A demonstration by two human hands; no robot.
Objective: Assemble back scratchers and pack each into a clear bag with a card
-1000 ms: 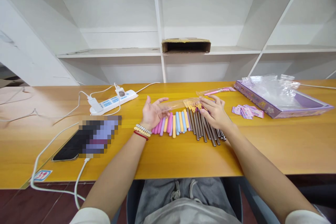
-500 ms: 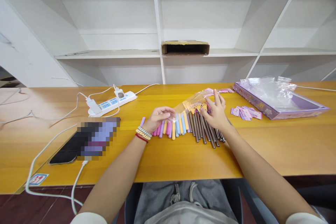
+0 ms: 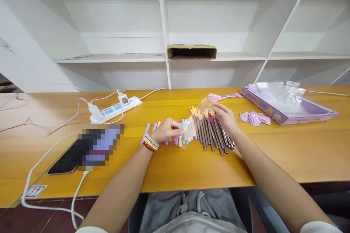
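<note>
My left hand (image 3: 170,131) pinches a clear plastic bag (image 3: 188,139), its fingers closed over a row of pastel sticks (image 3: 186,129) in purple, pink, yellow and blue. The clear film stretches up and to the right. Beside the sticks lies a fanned pile of back scratchers (image 3: 210,134) with dark metal rods and orange hand-shaped heads. At the right side of those heads, my right hand (image 3: 225,116) has its fingertips closed on a back scratcher; part of the grip is hidden. Several pink printed packets (image 3: 214,97) lie behind the heads.
To the right are small pink-purple cards (image 3: 254,118) and a purple tray box (image 3: 290,119) with clear bags (image 3: 281,96). A white power strip (image 3: 116,110), cables and a dark phone (image 3: 64,158) occupy the left. White shelves rise behind, holding a cardboard box (image 3: 191,46).
My left fingers have closed and moved slightly right, drawing clear film over the sticks. My right hand's raised finger has come down, and its fingertips now close at the orange heads.
</note>
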